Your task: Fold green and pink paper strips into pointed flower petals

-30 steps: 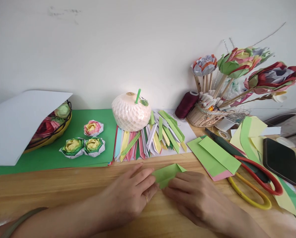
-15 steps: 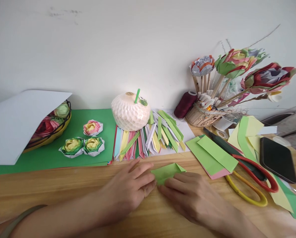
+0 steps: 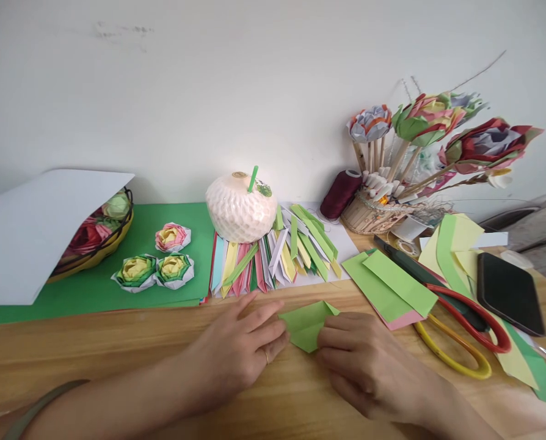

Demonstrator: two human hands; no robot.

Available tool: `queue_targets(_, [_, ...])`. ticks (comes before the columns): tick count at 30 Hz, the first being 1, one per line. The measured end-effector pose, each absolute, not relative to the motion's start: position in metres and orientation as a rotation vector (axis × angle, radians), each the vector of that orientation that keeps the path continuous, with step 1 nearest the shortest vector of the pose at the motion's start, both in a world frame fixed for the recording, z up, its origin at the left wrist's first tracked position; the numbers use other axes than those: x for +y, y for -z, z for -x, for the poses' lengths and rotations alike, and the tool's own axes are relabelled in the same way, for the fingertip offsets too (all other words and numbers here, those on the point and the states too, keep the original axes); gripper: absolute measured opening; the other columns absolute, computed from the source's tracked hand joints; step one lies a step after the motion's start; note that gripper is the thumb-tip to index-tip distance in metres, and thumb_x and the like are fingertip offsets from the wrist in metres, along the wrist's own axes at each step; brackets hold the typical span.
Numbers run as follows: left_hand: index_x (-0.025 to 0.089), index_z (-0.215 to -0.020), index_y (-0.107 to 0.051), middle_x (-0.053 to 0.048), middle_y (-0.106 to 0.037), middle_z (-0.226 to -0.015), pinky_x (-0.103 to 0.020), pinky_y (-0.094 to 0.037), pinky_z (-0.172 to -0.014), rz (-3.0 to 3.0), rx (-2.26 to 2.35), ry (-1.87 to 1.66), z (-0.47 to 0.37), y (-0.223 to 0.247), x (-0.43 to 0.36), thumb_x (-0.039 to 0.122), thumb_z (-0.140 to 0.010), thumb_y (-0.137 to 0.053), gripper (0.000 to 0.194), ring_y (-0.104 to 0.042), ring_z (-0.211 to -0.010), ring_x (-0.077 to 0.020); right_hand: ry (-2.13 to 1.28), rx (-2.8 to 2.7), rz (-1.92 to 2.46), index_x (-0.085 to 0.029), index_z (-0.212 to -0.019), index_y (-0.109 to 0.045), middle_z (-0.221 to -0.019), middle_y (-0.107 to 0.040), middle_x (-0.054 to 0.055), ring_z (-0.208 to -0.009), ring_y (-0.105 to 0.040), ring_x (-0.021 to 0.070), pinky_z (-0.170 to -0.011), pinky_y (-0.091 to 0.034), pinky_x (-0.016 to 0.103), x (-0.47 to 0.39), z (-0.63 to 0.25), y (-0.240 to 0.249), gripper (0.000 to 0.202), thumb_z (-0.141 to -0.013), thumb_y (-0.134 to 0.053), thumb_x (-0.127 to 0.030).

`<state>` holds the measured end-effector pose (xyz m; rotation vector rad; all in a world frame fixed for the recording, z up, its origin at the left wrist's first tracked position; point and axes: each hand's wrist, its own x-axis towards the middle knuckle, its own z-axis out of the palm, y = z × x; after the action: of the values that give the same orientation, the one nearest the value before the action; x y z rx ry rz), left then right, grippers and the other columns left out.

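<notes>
On the wooden table in front of me lies a small piece of green paper (image 3: 306, 327) with folded corners and a point toward me. My left hand (image 3: 243, 342), with a ring on one finger, holds the paper's left edge with its lower fingertips while the upper fingers stretch apart. At the right edge, my right hand (image 3: 362, 354) has its fingers curled together on the paper; its thumb is hidden. Just behind are several folded paper strips (image 3: 295, 250) in green, white, yellow and pink, partly under a white textured round object (image 3: 242, 208) with a green stick.
Green sheets (image 3: 346, 269), scissors (image 3: 465, 324) and a black phone (image 3: 511, 293) lie right. Behind stand a thread spool (image 3: 341, 194) and paper flowers (image 3: 429, 119) in a basket. Left are paper lotuses (image 3: 174, 269), a flower basket (image 3: 103, 244) and a white sheet (image 3: 39, 232).
My right hand has shifted right and back off the paper's lower part, so its lower corner now shows. My left hand stays at the left edge.
</notes>
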<state>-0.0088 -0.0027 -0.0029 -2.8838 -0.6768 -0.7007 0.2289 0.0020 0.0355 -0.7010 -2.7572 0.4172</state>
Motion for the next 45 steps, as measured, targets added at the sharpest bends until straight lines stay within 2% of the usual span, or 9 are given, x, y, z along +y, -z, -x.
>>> queue_targets(6, [0.012, -0.112, -0.061, -0.007, -0.064, -0.109, -0.046, -0.033, -0.102, 2.879, -0.708, 0.713, 0.009, 0.005, -0.001, 0.016, -0.099, -0.035, 0.03, -0.047, -0.117, -0.0265, -0.409, -2.635, 0.713, -0.016, -0.082, -0.062, -0.078, -0.06, 0.006, -0.07, -0.048, 0.0175, -0.061, -0.036, 0.03, 0.009, -0.233, -0.035, 0.024, -0.08, -0.04, -0.007])
queue_targets(10, [0.011, -0.109, -0.062, -0.007, -0.065, -0.101, -0.04, -0.038, -0.098, 2.832, -0.675, 0.788, 0.007, 0.002, -0.003, 0.015, -0.099, -0.036, 0.028, -0.051, -0.106, -0.0224, -0.411, -2.737, 0.806, -0.017, -0.1, -0.063, -0.1, -0.062, 0.008, -0.092, -0.053, 0.0225, -0.078, -0.041, 0.037, 0.011, -0.231, -0.033, 0.025, -0.084, -0.045, -0.01])
queue_targets(13, [0.009, -0.11, -0.062, -0.007, -0.065, -0.095, -0.04, -0.04, -0.095, 2.836, -0.646, 0.767, 0.006, 0.0, -0.003, 0.013, -0.098, -0.035, 0.029, -0.053, -0.099, -0.0216, -0.458, -2.769, 0.86, -0.018, -0.107, -0.062, -0.103, -0.062, 0.008, -0.093, -0.054, 0.0228, -0.079, -0.043, 0.037, 0.009, -0.227, -0.033, 0.027, -0.085, -0.048, -0.012])
queue_targets(20, [0.009, -0.106, -0.063, -0.008, -0.067, -0.098, -0.041, -0.042, -0.091, 2.888, -0.71, 0.763, 0.007, -0.001, 0.0, 0.011, -0.098, -0.033, 0.03, -0.054, -0.099, -0.0221, -0.737, -2.617, 0.872, -0.019, -0.093, -0.064, -0.081, -0.063, 0.003, -0.074, -0.058, 0.0156, -0.063, -0.044, 0.027, -0.001, -0.225, -0.036, 0.016, -0.09, -0.049, -0.02])
queue_targets(23, [0.009, -0.108, -0.062, -0.008, -0.066, -0.101, -0.04, -0.043, -0.092, 2.92, -0.733, 0.77, 0.006, -0.002, 0.001, 0.011, -0.098, -0.034, 0.029, -0.053, -0.102, -0.022, -0.592, -2.342, 1.185, -0.019, -0.082, -0.063, -0.073, -0.063, 0.002, -0.067, -0.058, 0.0143, -0.059, -0.044, 0.025, 0.001, -0.226, -0.026, 0.023, -0.093, -0.045, -0.023])
queue_targets(27, [0.009, -0.112, -0.06, -0.011, -0.064, -0.106, -0.041, -0.044, -0.094, 2.948, -0.745, 0.783, 0.006, -0.001, 0.002, 0.012, -0.098, -0.036, 0.028, -0.05, -0.109, -0.0241, -0.448, -2.18, 1.53, -0.021, -0.08, -0.064, -0.07, -0.064, 0.0, -0.059, -0.058, 0.0132, -0.05, -0.042, 0.023, 0.008, -0.222, -0.014, 0.012, -0.085, -0.057, -0.029])
queue_targets(35, [0.014, -0.12, -0.056, -0.009, -0.06, -0.121, -0.05, -0.039, -0.099, 3.0, -0.73, 0.624, 0.011, 0.005, 0.002, 0.013, -0.094, -0.038, 0.031, -0.043, -0.121, -0.0297, -0.52, -2.178, 1.508, -0.02, -0.068, -0.059, -0.061, -0.061, -0.001, -0.052, -0.054, 0.0122, -0.046, -0.037, 0.021, 0.007, -0.21, -0.014, 0.012, -0.08, -0.056, -0.019])
queue_targets(40, [0.012, -0.125, -0.052, -0.008, -0.056, -0.13, -0.05, -0.035, -0.102, 3.058, -0.664, 0.468, 0.015, 0.002, 0.005, 0.012, -0.094, -0.037, 0.035, -0.036, -0.13, -0.0306, -0.37, -2.235, 1.396, -0.019, -0.07, -0.058, -0.063, -0.06, 0.0, -0.052, -0.053, 0.0124, -0.047, -0.038, 0.022, 0.003, -0.211, -0.006, 0.014, -0.083, -0.052, -0.017])
queue_targets(45, [0.01, -0.132, -0.045, -0.008, -0.054, -0.133, -0.053, -0.031, -0.104, 3.102, -0.695, 0.39, 0.015, 0.002, 0.007, 0.009, -0.091, -0.038, 0.042, -0.031, -0.133, -0.0315, -0.376, -2.229, 1.304, -0.019, -0.084, -0.064, -0.069, -0.064, 0.001, -0.058, -0.058, 0.0136, -0.051, -0.043, 0.023, 0.004, -0.217, -0.006, 0.015, -0.088, -0.049, -0.019])
